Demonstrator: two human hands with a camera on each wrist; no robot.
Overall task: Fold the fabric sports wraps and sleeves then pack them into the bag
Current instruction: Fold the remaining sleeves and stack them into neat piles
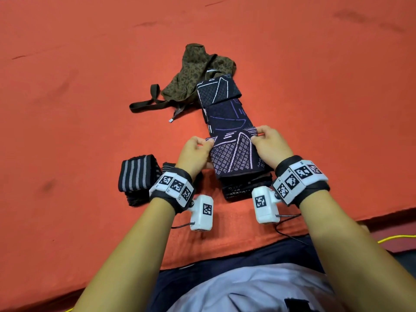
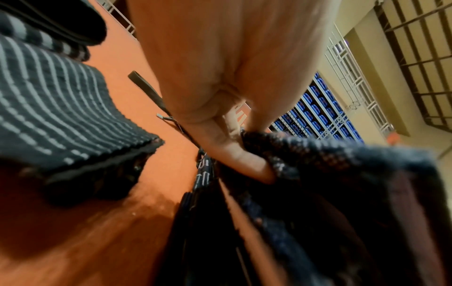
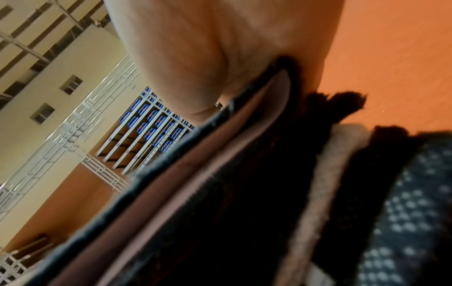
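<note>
My left hand (image 1: 195, 152) and my right hand (image 1: 267, 145) are nearest to me, each pinching one side of the top fold of a dark patterned sleeve (image 1: 236, 154). In the left wrist view my thumb and fingers (image 2: 234, 152) close on the sleeve's edge (image 2: 318, 154). In the right wrist view my palm (image 3: 208, 58) lies against the folded layers (image 3: 244, 174), though the fingertips are hidden there.

To the left, just beside my left wrist, sits a black wrap with grey stripes (image 1: 137, 174), folded, with a second dark folded piece under it. The sleeve between my hands tops a small stack of folded dark fabric (image 1: 245, 190) near the front edge of the red mat (image 1: 67, 109). Its far part runs away from me, unfolded, to a doubled-over end (image 1: 219, 90). That end touches a brown spotted bag (image 1: 195, 75), which lies slumped with its strap (image 1: 146, 102) trailing left. I cannot tell what is inside the bag.

The mat stretches wide and bare to the left, right and beyond the bag.
</note>
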